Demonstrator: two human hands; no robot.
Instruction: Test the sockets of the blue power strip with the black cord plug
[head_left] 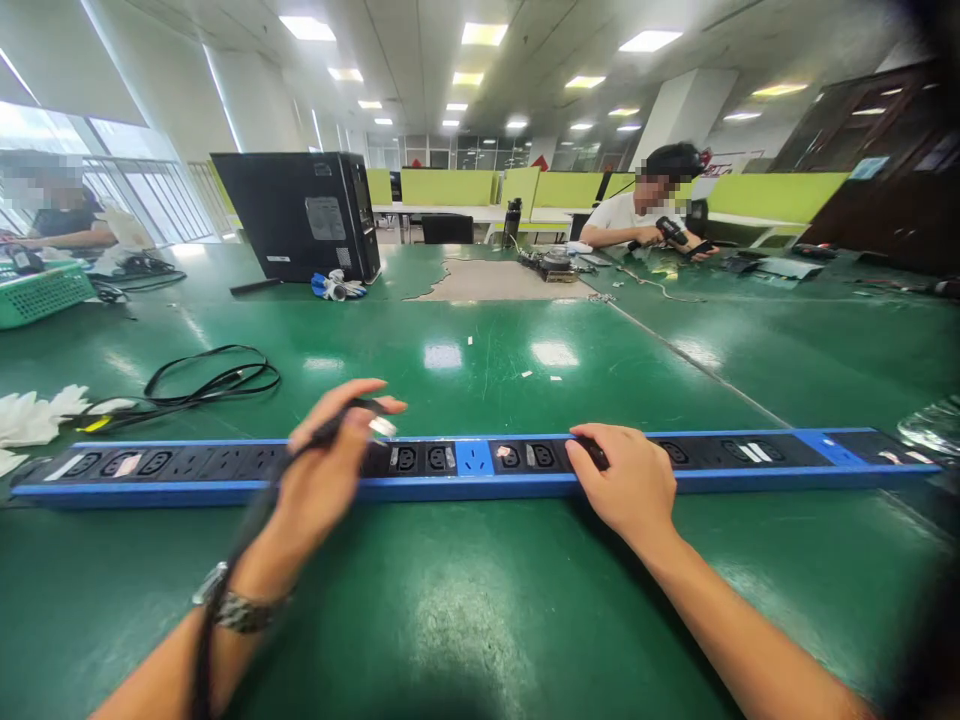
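A long blue power strip (pixel 472 488) with a black socket face lies across the green table in front of me. My left hand (pixel 330 450), somewhat blurred, is closed around a black power cord (pixel 259 515) above the strip's left half. The cord hangs down along my forearm, and a whitish tip shows by my fingers. My right hand (pixel 630 475) grips the strip right of its middle, fingers over the far edge and thumb on the near side. Something dark shows between thumb and index finger; I cannot tell whether it is a separate part.
A coiled black cable (pixel 214 385) and crumpled white material (pixel 37 415) lie at the left. Farther back stand a black computer case (pixel 292 215), blue-white gloves (pixel 337 287) and a green basket (pixel 45 295). One person (pixel 637 210) holds a dark tool across the table; another sits far left.
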